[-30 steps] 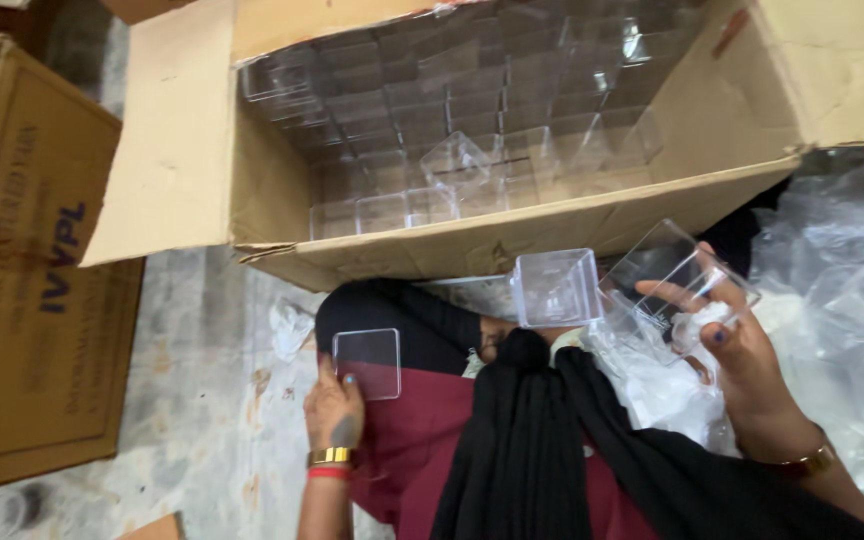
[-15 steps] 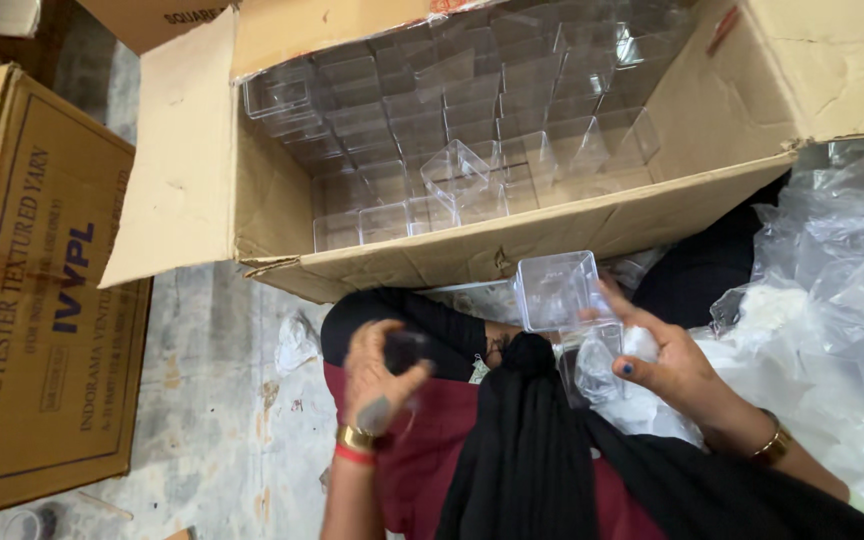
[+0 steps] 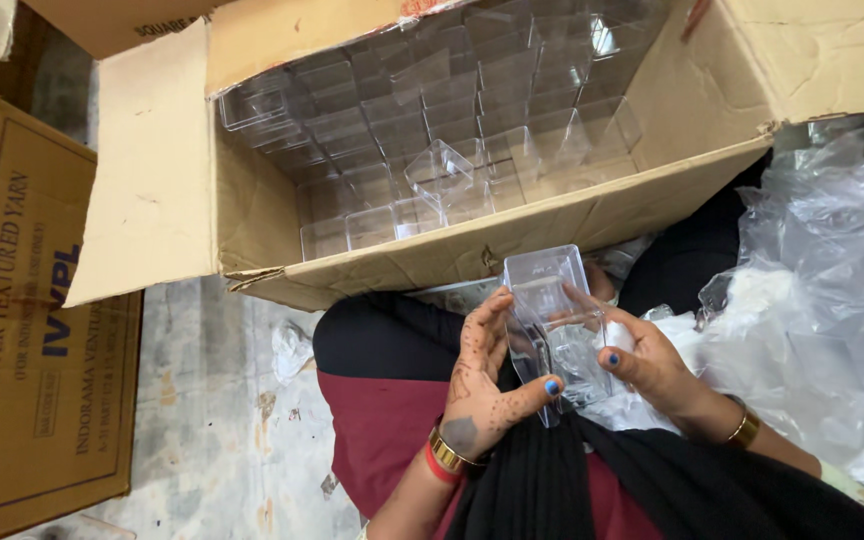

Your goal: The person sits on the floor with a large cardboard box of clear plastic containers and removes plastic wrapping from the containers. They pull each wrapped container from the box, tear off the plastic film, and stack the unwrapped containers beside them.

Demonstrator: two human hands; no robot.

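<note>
Left hand [image 3: 482,375]: pressed flat against the left side of a clear plastic box [image 3: 552,315], fingers stretched upward, thumb hooked under its near edge; gold and red bangles at the wrist.
Right hand [image 3: 647,360]: clamped on the right side of the same box, thumb on the near face, fingers behind it.
Clear plastic box: held up between both hands, tilted, over the person's lap, just near of the carton's front wall; a second clear piece seems to sit against it, though I cannot tell where one ends.
Open carton [image 3: 592,215]: large, brown, far of the hands, flaps spread; packed with rows of clear boxes [image 3: 422,130], one lying askew on top near the middle.
Plastic wrap [image 3: 822,300]: crumpled clear sheeting heaped at the right, touching the right forearm.
Closed carton [image 3: 32,330]: printed brown box standing at the left, well apart from the hands.
Floor [image 3: 222,420]: grey, stained concrete, with a small scrap of clear film lying on it.
Lap: black and maroon cloth under the hands.
</note>
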